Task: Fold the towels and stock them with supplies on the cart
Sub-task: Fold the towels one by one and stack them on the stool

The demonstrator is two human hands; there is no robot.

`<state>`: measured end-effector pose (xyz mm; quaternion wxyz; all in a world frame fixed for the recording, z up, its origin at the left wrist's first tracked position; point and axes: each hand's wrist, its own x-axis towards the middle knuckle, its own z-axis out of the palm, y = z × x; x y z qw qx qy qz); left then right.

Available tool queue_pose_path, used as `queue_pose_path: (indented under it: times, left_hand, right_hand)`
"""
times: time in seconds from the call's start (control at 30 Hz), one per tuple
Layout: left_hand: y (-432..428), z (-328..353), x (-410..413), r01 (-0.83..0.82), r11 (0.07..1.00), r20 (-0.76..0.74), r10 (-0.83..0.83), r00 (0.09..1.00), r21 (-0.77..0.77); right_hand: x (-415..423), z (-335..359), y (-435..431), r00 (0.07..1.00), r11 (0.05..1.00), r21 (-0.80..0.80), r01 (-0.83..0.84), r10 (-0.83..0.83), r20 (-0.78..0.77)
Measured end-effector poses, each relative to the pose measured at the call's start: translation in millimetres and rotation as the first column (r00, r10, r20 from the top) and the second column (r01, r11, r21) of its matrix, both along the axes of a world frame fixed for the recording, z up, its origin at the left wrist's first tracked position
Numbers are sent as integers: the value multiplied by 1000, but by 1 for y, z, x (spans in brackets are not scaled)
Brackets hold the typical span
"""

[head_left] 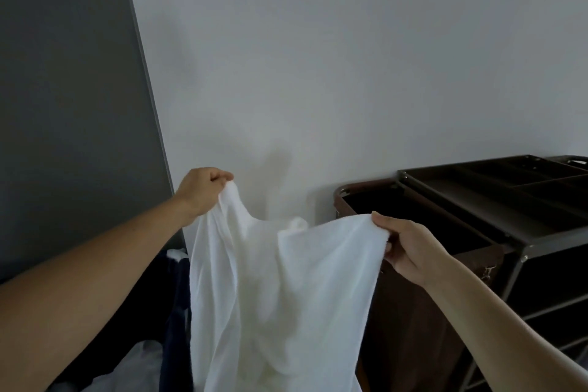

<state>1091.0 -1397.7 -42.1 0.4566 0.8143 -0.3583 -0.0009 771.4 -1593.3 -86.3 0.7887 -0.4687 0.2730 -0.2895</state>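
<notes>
A dark brown cart [521,253] stands to the right against the wall, its brown laundry bag [413,328] just behind the white towel [280,296]. Dark blue cloth [178,312] and pale fabric [136,366] lie at lower left. The towel hangs in mid-air, its top edge running left to right and sagging in the middle. The left hand [203,191] pinches one upper corner, raised higher, and the right hand [410,248] grips the other. Behind are a white wall [318,57] and a grey panel [63,105].

Head camera, facing forward-down, close above wall-side cart [477,200].
</notes>
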Motion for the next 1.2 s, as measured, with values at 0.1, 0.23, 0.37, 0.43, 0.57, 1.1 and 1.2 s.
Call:
queue_pose_path:
  times: [0.1,0.23,0.37,0.43,0.57,1.1,1.2]
  left_hand:
    - [3,-3,-15,2,999,-75,-6,997,-48]
    - [-2,-3,-48,76,997,-154,-79,985,-27]
    - [-20,-6,-95,59,997,-63,-62,996,-39]
    - [-26,-11,-115,68,997,4,-68,998,-36]
    - [-23,-17,-132,90,995,122,-83,989,-51]
    - [-1,-17,-126,205,978,261,-207,943,33]
    - [3,1,-114,164,981,176,-145,974,-102]
  right_hand:
    - [13,3,4,991,991,-7,134,-134,-8]
    - [36,8,19,974,973,-123,197,-208,-86]
    - [70,16,52,962,918,-380,117,-200,-187]
    - [83,18,65,958,885,-463,57,-179,-223]
    - [93,19,74,966,901,-433,27,-134,-219]
    - [67,34,70,952,781,-548,-298,203,-229]
    - [57,20,44,971,678,-714,-175,1,-237]
